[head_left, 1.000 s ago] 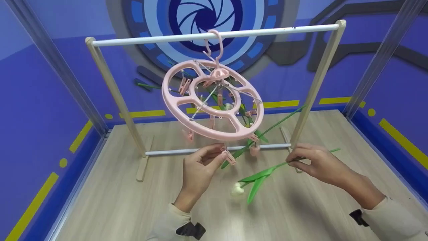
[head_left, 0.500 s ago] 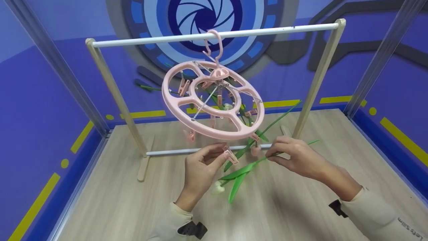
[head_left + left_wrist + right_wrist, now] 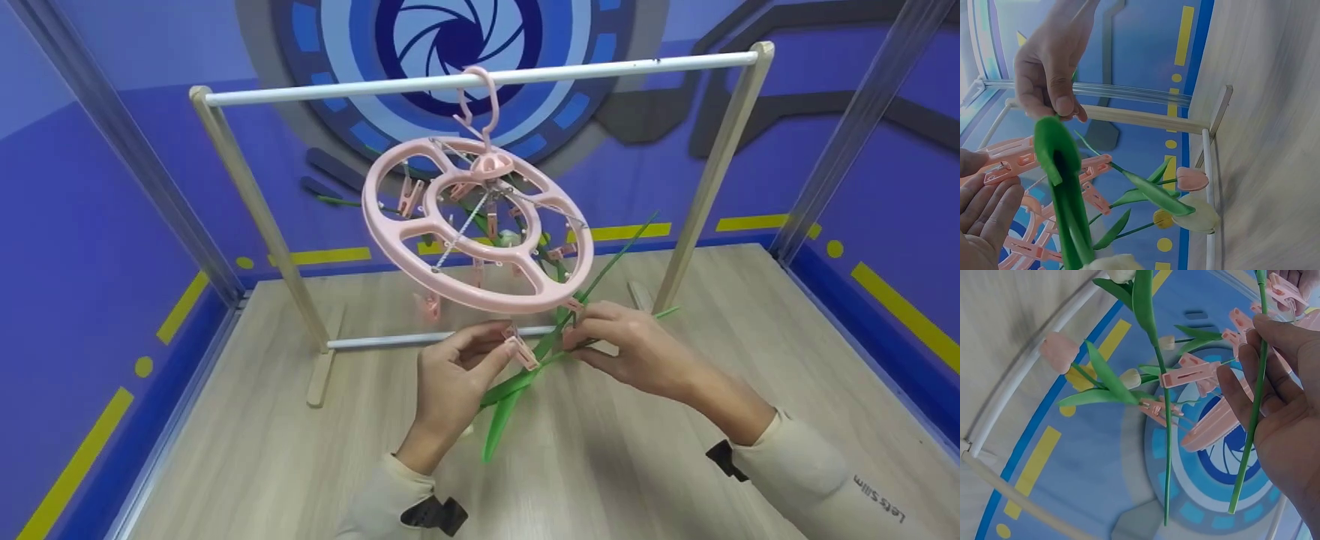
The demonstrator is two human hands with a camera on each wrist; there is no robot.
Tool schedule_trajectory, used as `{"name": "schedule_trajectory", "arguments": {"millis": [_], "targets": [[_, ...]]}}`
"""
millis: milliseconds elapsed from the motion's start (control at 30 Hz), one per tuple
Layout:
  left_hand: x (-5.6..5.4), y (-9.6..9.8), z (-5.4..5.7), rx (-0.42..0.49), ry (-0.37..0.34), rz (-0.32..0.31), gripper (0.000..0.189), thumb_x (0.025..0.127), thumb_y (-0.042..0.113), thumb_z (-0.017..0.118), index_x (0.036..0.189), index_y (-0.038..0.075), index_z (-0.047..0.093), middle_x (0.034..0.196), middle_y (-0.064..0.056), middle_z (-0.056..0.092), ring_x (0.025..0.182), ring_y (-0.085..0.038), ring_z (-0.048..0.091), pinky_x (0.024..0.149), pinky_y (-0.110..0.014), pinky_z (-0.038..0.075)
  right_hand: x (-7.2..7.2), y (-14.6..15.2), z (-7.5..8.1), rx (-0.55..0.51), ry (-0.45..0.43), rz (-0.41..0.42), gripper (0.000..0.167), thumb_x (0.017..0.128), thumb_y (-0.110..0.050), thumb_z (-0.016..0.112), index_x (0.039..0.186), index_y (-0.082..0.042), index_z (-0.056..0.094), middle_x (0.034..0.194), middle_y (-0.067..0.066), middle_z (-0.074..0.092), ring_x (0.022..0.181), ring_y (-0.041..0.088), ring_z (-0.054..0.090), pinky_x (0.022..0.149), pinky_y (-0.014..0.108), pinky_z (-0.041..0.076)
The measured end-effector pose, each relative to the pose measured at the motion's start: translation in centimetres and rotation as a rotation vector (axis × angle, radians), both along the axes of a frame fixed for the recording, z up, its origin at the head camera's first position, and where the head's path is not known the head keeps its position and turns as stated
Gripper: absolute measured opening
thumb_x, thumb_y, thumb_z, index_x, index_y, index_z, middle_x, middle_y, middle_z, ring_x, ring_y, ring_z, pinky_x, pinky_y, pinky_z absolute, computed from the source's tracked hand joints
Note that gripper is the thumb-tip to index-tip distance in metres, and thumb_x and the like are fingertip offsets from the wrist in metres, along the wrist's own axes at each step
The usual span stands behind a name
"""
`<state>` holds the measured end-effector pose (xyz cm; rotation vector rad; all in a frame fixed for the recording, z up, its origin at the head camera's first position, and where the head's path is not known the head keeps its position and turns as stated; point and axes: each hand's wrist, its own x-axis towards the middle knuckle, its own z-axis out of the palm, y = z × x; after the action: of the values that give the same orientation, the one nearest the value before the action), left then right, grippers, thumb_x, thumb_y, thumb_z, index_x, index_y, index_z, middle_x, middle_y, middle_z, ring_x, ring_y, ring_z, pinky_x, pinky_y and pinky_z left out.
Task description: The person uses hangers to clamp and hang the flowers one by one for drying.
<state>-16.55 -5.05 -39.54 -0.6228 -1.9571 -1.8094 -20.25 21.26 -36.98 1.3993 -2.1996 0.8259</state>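
Note:
Near the front rim of the round pink hanger (image 3: pixel 517 302), my left hand (image 3: pixel 452 379) pinches a pink clothespin (image 3: pixel 526 354) between thumb and fingers. My right hand (image 3: pixel 637 346) holds an artificial tulip by its green stem (image 3: pixel 1252 424), just right of the clothespin. The tulip's leaves (image 3: pixel 510 390) point down and left, overlapping the clothespin's tip in the head view. Its white bloom (image 3: pixel 1114 263) shows at the bottom of the left wrist view and is mostly hidden behind my left hand in the head view. Several other clothespins dangle from the hanger.
The hanger hooks over the white top bar (image 3: pixel 600 71) of a rack with wooden posts (image 3: pixel 705 176). Clipped tulips hang upside down from it, among them a pink tulip (image 3: pixel 1192 179), a white tulip (image 3: pixel 1196 214) and a yellow one (image 3: pixel 1163 218). Below lies a wooden tabletop (image 3: pixel 300 465).
My right hand has moved left with the tulip, bringing its stem up to the clothespin. The bloom has passed behind my left hand, which has barely moved and keeps its grip.

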Motion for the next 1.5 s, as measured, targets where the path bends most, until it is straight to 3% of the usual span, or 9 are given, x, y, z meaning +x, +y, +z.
{"name": "schedule_trajectory", "arguments": {"millis": [233, 433, 600, 1133, 1500], "targets": [[0.0, -0.1, -0.2, -0.004, 0.009, 0.002, 0.022, 0.093, 0.005, 0.083, 0.114, 0.001, 0.079, 0.107, -0.004, 0.08, 0.093, -0.021, 0.077, 0.084, -0.035, 0.064, 0.0, -0.8, 0.2, 0.006, -0.021, 0.001, 0.03, 0.081, 0.011, 0.087, 0.102, -0.007, 0.076, 0.106, 0.003, 0.074, 0.104, 0.024, 0.072, 0.086, 0.04, 0.064], [-0.1, -0.1, -0.2, -0.01, 0.022, -0.001, 0.022, 0.093, 0.006, 0.083, 0.114, 0.001, 0.079, 0.107, -0.004, 0.08, 0.093, -0.021, 0.078, 0.083, -0.04, 0.065, 0.1, -1.2, 0.4, 0.002, -0.012, 0.006, 0.032, 0.08, 0.013, 0.086, 0.102, -0.007, 0.076, 0.105, 0.003, 0.074, 0.097, 0.021, 0.07, 0.078, 0.037, 0.065], [-0.1, -0.1, -0.2, -0.008, 0.027, 0.001, 0.022, 0.093, 0.005, 0.083, 0.114, 0.0, 0.079, 0.107, -0.004, 0.08, 0.093, -0.021, 0.078, 0.083, -0.037, 0.065, 0.2, -1.5, 0.4, -0.011, 0.019, 0.002, 0.031, 0.08, 0.012, 0.087, 0.101, -0.008, 0.076, 0.103, 0.001, 0.072, 0.091, 0.018, 0.067, 0.073, 0.035, 0.063], [0.0, -0.1, -0.1, -0.015, 0.007, 0.013, 0.022, 0.094, 0.007, 0.083, 0.114, 0.001, 0.079, 0.107, -0.003, 0.08, 0.093, -0.02, 0.077, 0.083, -0.034, 0.064, 0.3, -1.9, 0.4, -0.006, -0.002, 0.001, 0.032, 0.081, 0.012, 0.087, 0.104, -0.008, 0.076, 0.102, 0.001, 0.071, 0.091, 0.017, 0.067, 0.075, 0.034, 0.064], [0.0, 0.0, -0.1, 0.036, -0.053, 0.0, 0.027, 0.095, 0.006, 0.081, 0.12, -0.001, 0.076, 0.109, -0.008, 0.078, 0.098, -0.021, 0.077, 0.089, -0.036, 0.063, 0.2, -1.7, 0.6, 0.01, -0.01, -0.022, 0.029, 0.084, 0.008, 0.086, 0.106, -0.008, 0.075, 0.107, 0.001, 0.072, 0.095, 0.018, 0.069, 0.077, 0.037, 0.064]]}}
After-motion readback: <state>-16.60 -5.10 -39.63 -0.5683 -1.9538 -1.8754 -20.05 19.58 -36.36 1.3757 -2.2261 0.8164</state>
